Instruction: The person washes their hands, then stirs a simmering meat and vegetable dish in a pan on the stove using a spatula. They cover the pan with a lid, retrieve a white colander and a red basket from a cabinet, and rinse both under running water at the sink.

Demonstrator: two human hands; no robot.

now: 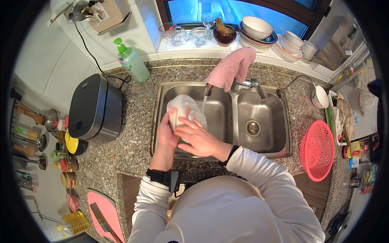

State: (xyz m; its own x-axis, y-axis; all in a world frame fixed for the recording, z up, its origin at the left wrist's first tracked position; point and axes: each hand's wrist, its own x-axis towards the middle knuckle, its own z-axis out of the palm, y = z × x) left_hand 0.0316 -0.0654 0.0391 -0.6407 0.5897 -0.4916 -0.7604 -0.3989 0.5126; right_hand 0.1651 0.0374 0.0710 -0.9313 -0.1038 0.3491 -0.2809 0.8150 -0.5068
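Note:
My left hand (167, 133) holds a wet, white, rounded object (184, 104) with pinkish patches, from its left and near side. My right hand (197, 136) lies across its near side with fingers spread, slightly blurred. My hands partly hide the object, so its exact kind cannot be told. It is over the left basin (218, 121) of a steel double sink. Beside its right edge, water (204, 103) runs from the faucet (208, 89). A pink cloth (232, 68) drapes over the faucet's neck.
Right basin (261, 109) has a drain strainer (253, 127). A red plastic colander (317, 151) stands right of the sink. Left are a green pump bottle (133, 65), a dark lidded appliance (95, 109), and a cleaver (101, 217) on a pink cutting board (106, 209). Stacked bowls (257, 29) line the windowsill.

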